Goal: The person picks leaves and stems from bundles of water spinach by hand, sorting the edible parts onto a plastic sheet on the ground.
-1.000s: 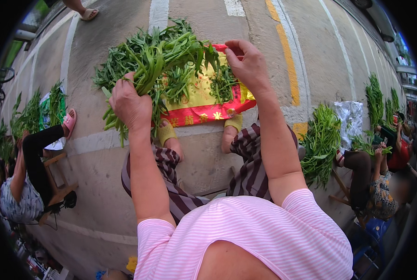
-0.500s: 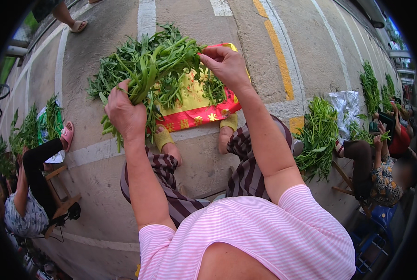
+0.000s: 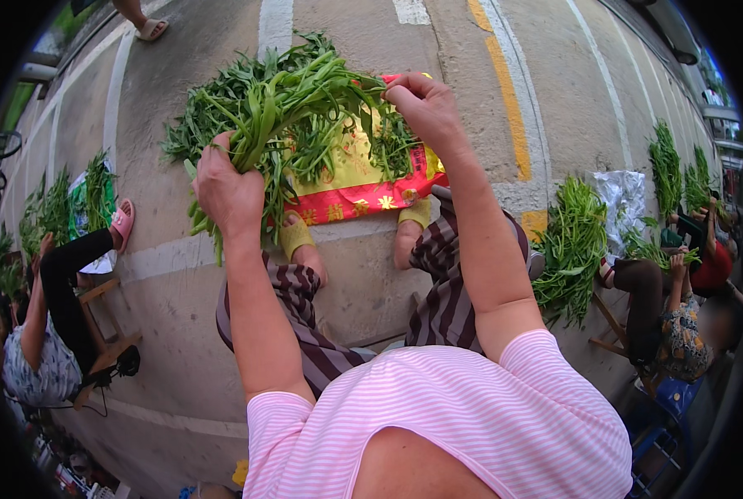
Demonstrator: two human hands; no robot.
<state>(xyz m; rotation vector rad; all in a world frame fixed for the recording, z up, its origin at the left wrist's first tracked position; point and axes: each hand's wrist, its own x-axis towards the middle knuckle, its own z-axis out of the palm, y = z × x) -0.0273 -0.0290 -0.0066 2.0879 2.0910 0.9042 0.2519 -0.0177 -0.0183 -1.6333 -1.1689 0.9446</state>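
Observation:
A thick bunch of long-stemmed water spinach (image 3: 265,116) is raised in front of me, stems toward the left and leafy tips toward the right. My left hand (image 3: 227,187) is closed around its stems. At the other end, my right hand (image 3: 427,112) pinches a leafy tip, thumb against fingers. More greens (image 3: 195,125) lie heaped behind the bunch on the pavement. Below my hands a red and yellow printed sack (image 3: 338,205) is spread flat, with loose sprigs (image 3: 394,150) on it.
My feet in yellow slippers (image 3: 297,235) touch the sack's near edge. To the right are a large pile of greens (image 3: 573,249), a silver sheet (image 3: 619,204) and a seated person (image 3: 679,328). Another person (image 3: 47,349) sits at left beside a wooden stool (image 3: 109,349).
The right hand has moved slightly right, its fingers still pinched at the leafy end. My left hand keeps its hold on the stems. The whole view has shifted a little.

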